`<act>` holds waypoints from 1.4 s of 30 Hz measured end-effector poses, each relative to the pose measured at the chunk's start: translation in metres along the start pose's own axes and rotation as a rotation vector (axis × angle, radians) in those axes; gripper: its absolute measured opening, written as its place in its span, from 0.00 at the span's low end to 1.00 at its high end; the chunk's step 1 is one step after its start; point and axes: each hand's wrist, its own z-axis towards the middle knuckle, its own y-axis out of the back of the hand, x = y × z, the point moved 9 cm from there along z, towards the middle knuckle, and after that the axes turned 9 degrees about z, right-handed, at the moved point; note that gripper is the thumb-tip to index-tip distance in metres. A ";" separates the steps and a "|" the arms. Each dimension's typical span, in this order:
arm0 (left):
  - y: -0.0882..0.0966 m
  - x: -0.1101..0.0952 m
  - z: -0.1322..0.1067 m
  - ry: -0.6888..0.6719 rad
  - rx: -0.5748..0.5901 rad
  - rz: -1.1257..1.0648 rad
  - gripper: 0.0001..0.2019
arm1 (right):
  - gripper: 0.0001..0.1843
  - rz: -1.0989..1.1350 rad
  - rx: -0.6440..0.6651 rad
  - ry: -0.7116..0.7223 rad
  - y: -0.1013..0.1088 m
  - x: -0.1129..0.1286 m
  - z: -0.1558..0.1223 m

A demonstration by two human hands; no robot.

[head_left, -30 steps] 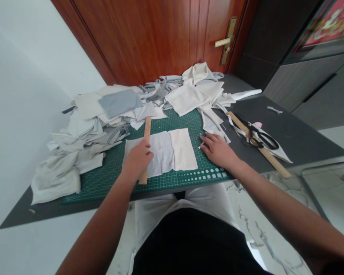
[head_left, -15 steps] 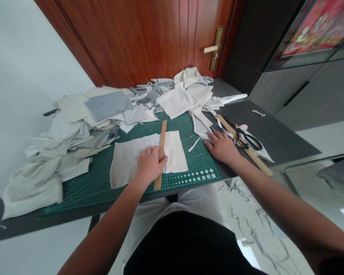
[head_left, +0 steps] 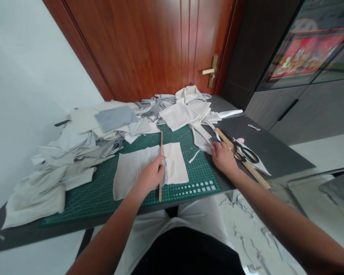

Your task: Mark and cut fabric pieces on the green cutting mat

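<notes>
A pale fabric rectangle (head_left: 137,168) lies flat on the green cutting mat (head_left: 103,191). My left hand (head_left: 150,177) grips a wooden ruler (head_left: 161,152) and holds it tipped on its edge across the fabric, running front to back. My right hand (head_left: 222,157) rests at the mat's right edge, fingers loosely curled and spread on the dark table, touching a white fabric strip (head_left: 202,139). It lies just left of the black scissors (head_left: 245,152) and a second long wooden ruler (head_left: 253,172). A small white scrap (head_left: 194,156) lies between the fabric and my right hand.
Heaps of white and grey fabric pieces (head_left: 83,133) cover the table's left and back, with more white cloth (head_left: 186,109) at the back centre. The dark table (head_left: 275,149) extends right. A wooden door (head_left: 160,42) stands behind, dark cabinets at the right.
My left hand slid the ruler from the fabric's left part to right of its middle and tipped it on edge. My right hand shifted right toward the scissors. The camera view tilted.
</notes>
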 end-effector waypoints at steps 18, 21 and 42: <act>-0.008 0.012 -0.022 -0.048 -0.079 0.349 0.25 | 0.24 -0.095 0.226 -0.429 0.039 -0.164 0.021; -0.008 0.012 -0.022 -0.049 -0.078 0.356 0.24 | 0.23 0.011 0.173 -0.354 0.039 -0.173 0.010; -0.008 0.014 -0.020 -0.055 -0.076 0.344 0.25 | 0.28 -0.112 0.205 0.018 0.013 -0.098 0.005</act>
